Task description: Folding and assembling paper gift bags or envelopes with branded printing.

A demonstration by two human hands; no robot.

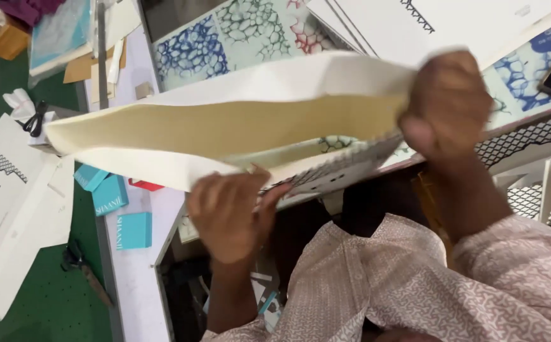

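Cream paper bag (pixel 224 120), mouth gaping wide, is up in the air over the desk (pixel 137 278), lying nearly sideways between both hands. Right hand (pixel 448 104) is clenched tight on the bag's far end, fingers curled over the top edge. Left hand (pixel 231 215) comes in from underneath, fingers pinching the lower lip of the opening and keeping it spread. Under the bag lie printed sheets (pixel 193 50) with blue, green and red cell patterns. Off to the side, teal boxes (pixel 134 230) sit on the desk, and another white bag (pixel 9 209) lies flat on the green floor beside scissors (pixel 85 269).
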